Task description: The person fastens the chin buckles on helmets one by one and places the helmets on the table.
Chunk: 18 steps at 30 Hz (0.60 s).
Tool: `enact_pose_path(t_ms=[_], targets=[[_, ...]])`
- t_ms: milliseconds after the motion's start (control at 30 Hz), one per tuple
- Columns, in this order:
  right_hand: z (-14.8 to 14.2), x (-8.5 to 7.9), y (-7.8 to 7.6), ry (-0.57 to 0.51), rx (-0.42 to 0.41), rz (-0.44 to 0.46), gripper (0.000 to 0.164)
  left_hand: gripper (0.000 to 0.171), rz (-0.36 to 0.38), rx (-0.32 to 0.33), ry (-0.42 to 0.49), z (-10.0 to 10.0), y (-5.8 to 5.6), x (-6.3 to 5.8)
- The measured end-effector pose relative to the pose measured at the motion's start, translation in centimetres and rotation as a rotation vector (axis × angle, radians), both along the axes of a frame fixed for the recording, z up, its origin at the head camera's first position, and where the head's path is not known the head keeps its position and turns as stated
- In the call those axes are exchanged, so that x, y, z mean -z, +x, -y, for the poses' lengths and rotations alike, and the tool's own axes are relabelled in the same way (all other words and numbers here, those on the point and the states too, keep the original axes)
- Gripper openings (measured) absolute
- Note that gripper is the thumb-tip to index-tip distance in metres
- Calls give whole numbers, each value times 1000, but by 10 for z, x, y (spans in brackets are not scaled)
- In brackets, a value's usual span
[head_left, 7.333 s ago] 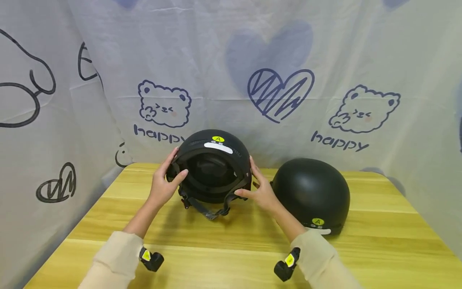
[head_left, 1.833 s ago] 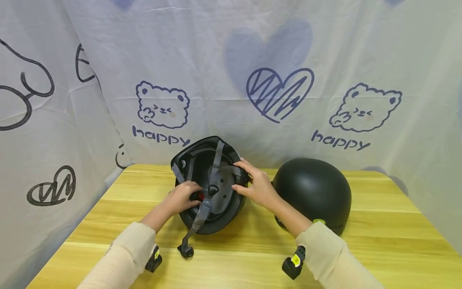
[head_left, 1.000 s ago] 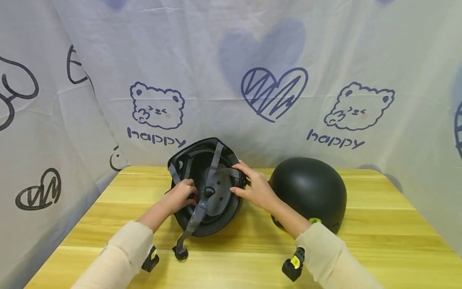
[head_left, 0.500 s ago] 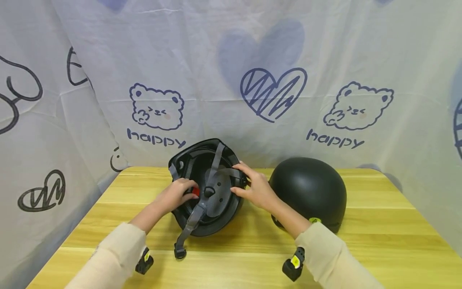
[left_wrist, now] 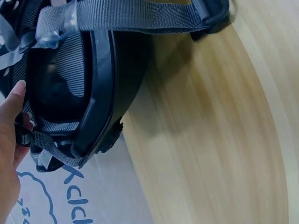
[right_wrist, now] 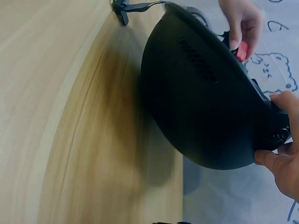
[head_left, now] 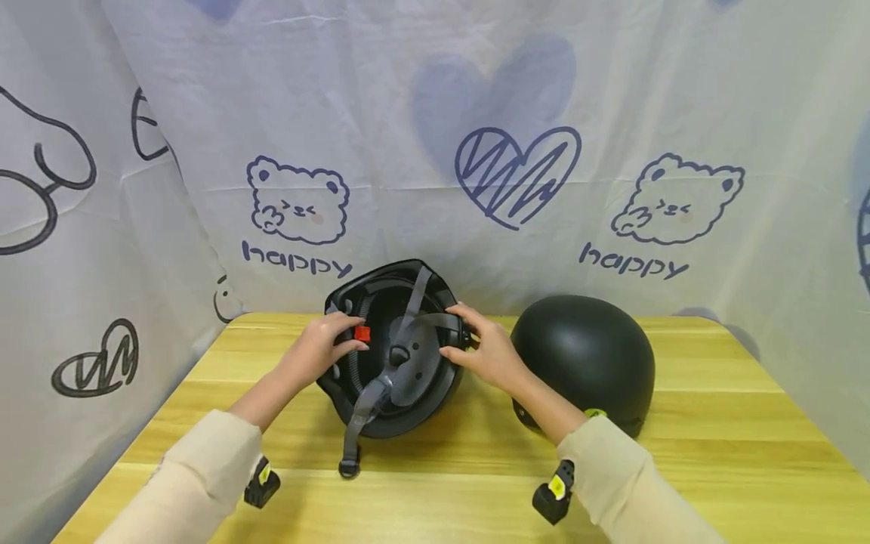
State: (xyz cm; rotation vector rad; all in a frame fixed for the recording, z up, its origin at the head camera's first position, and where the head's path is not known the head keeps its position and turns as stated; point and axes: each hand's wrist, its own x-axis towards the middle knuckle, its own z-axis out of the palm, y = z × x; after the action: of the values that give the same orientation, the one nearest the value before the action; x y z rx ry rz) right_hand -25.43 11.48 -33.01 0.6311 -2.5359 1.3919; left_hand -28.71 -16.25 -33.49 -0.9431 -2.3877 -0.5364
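Note:
A black helmet (head_left: 390, 302) lies tipped on the table with its hollow side facing me, its padded lining and grey chin straps showing. My left hand (head_left: 318, 349) pinches the strap's buckle with its red tab (head_left: 363, 333) between thumb and fingers, over the left side of the opening. The same red tab (right_wrist: 242, 51) shows at the left fingertips in the right wrist view. My right hand (head_left: 491, 349) grips the helmet's right rim, thumb and fingers spread around it. One loose strap end (head_left: 350, 462) hangs down onto the table in front.
A second black helmet (head_left: 583, 355) rests dome up to the right, beyond my right forearm, with a yellow sticker partly hidden by the sleeve. The wooden table (head_left: 720, 446) ends at a printed cloth backdrop (head_left: 408, 113) behind the helmets.
The first helmet has been turned from front-facing to hollow side toward me. Lately my left hand has drawn the red-tabbed buckle up and left; my right hand has kept its grip.

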Motion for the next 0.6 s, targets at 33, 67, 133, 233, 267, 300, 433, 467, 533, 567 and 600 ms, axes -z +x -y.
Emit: enact_pose_path(t_ms=[33, 67, 133, 233, 267, 300, 433, 467, 533, 567, 600], targets=[[-1, 2, -1, -18, 3, 7, 56, 36, 3, -2, 11, 0, 0, -1], [-2, 3, -2, -34, 6, 12, 56, 35, 10, -4, 21, -1, 1, -3], [-5, 7, -4, -70, 7, 25, 56, 34, 25, -17, 33, -1, 3, -5], [-8, 13, -6, -133, 6, 55, 54, 33, 49, -30, 42, -2, 5, -8], [-9, 15, -7, -147, 7, 61, 54, 33, 51, -29, 45, -2, 5, -9], [-9, 16, -8, -162, 12, 70, 53, 33, 48, -31, 46, -3, 4, -10], [-11, 22, -10, -206, 31, 102, 53, 33, 38, -29, 58, -4, 3, -12], [-11, 24, -10, -218, 31, 109, 53, 33, 32, -30, 59, -4, 3, -13], [-12, 27, -11, -238, 31, 115, 53, 33, 27, -31, 64, -5, 2, -14], [-12, 28, -11, -249, 29, 120, 53, 33, 26, -31, 66, -5, 2, -15], [-12, 30, -11, -261, 28, 126, 54, 32, 25, -33, 64, -5, 2, -16]])
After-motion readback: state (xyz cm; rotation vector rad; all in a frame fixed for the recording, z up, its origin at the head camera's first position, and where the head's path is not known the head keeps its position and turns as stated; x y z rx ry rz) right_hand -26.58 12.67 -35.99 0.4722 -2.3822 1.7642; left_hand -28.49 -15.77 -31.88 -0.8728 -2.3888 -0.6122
